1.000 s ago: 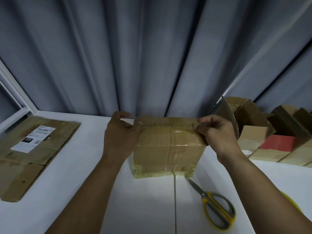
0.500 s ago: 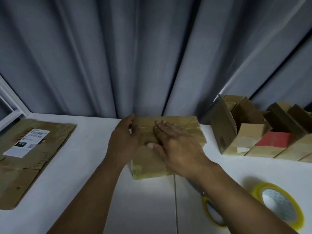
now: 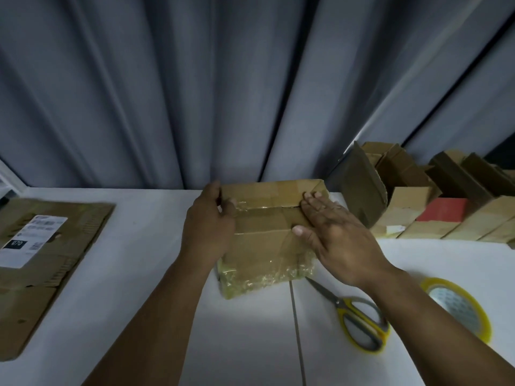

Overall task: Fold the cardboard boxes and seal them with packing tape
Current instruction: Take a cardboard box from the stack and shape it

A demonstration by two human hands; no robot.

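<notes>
Change: right hand (image 3: pixel 331 232), pinching before, now flat with straight fingers, smoothing clear tape strip (image 3: pixel 264 206) across brown cardboard box (image 3: pixel 264 246); left hand (image 3: pixel 207 227) grips its left end. Seal likely nearly done.

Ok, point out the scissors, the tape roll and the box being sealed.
scissors (image 3: pixel 340 306), head view, by the pivot.
tape roll (image 3: pixel 480 313), head view, right yellow rim.
box (image 3: pixel 267 246), head view, front face.

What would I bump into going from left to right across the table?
flat cardboard → left hand → box → right hand → tape roll
</notes>
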